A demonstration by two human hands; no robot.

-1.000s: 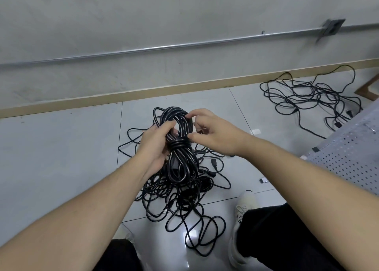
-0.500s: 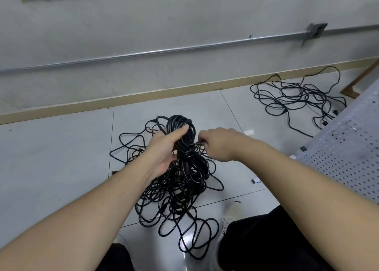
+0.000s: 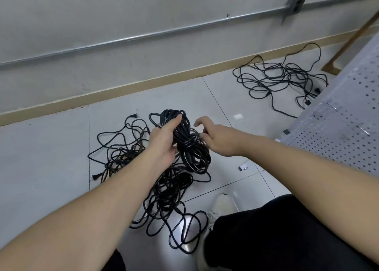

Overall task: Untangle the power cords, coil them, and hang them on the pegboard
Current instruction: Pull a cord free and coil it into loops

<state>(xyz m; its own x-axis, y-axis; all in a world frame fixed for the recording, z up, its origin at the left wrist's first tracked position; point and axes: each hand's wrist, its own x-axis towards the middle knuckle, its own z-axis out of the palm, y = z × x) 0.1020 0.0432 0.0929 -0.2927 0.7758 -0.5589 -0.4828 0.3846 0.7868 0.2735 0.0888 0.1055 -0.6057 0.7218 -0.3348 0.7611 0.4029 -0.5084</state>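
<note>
My left hand (image 3: 164, 141) grips a coiled bundle of black power cord (image 3: 190, 145), wrapped round its middle, held upright above the floor. My right hand (image 3: 215, 136) is at the bundle's right side, thumb and finger pinching the cord's loose end at the wrap, the other fingers spread. Under the bundle lies a tangled heap of black cords (image 3: 164, 190) on the tiled floor. A second tangle of black cords (image 3: 281, 79) lies by the wall at the far right. The white pegboard (image 3: 344, 127) leans in at the right edge.
My white shoe (image 3: 221, 207) and black trouser leg (image 3: 287, 236) are at the lower right, next to the cord heap. A metal conduit (image 3: 143, 36) runs along the wall. A wooden frame leg (image 3: 348, 43) stands at the far right.
My right hand has pulled the cord end rightwards and its fingers have spread. The bundle has tilted a little in my left hand. The view has shifted, showing more of the pegboard.
</note>
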